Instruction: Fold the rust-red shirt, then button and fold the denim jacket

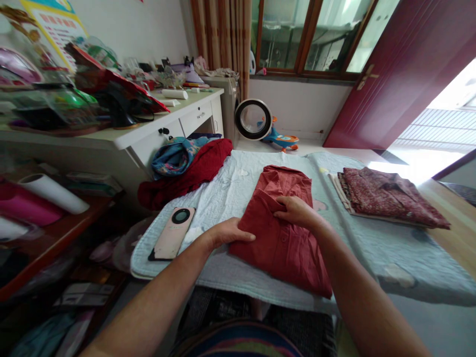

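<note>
Fingers (243, 236) of the left hand (226, 232) lie pressed together and flat on the left edge of a brick-red buttoned cloth shirt (282, 250), apparently pinning it so the cloth cannot slide. The right hand (297, 210) curls fingertips and thumb into a pinch on a fold near the button strip. The shirt lies folded at the middle of a pale blue quilted pad (230, 191), which seems spread over the work surface as a soft, clean bed. A pink-backed phone with round camera ring (173, 233) rests face down just beside the left hand, clear of the cloth. A folded maroon patterned garment (390, 198) sits well apart to the right, and a dark red cloth heap (189, 173) lies at the pad's far left corner. Lettering on the yellow-edged wall poster (55, 29) is too blurred to read, and no brand shows on the phone.
</note>
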`<move>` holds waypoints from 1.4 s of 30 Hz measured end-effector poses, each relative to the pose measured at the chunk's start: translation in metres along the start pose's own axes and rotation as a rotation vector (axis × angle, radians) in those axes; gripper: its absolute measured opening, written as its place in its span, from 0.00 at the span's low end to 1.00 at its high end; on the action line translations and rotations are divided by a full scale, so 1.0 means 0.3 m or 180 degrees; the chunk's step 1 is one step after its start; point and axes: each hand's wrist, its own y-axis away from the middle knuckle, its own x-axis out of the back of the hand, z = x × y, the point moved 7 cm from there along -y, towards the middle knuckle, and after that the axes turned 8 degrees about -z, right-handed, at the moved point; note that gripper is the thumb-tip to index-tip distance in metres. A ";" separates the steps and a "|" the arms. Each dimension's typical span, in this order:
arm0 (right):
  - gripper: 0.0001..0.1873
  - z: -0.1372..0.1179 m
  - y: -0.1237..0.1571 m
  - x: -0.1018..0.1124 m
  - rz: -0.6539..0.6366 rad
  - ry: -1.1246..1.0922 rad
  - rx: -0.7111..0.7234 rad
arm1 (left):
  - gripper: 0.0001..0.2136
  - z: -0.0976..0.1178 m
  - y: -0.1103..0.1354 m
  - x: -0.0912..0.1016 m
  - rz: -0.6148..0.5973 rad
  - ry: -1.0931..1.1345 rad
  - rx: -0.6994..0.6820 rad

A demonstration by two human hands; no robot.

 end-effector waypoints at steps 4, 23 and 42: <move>0.12 0.014 0.005 0.004 0.0080 -0.0086 -0.0062 | 0.32 0.016 0.036 -0.017 -0.0072 0.0072 -0.0467; 0.25 -0.067 0.001 -0.042 0.1046 0.0692 -0.0748 | 0.28 -0.062 0.132 0.016 0.1900 -0.1264 -0.0300; 0.31 -0.127 -0.022 -0.233 0.0521 -0.0281 0.0095 | 0.17 -0.023 0.167 -0.043 0.2125 -0.2718 -0.0572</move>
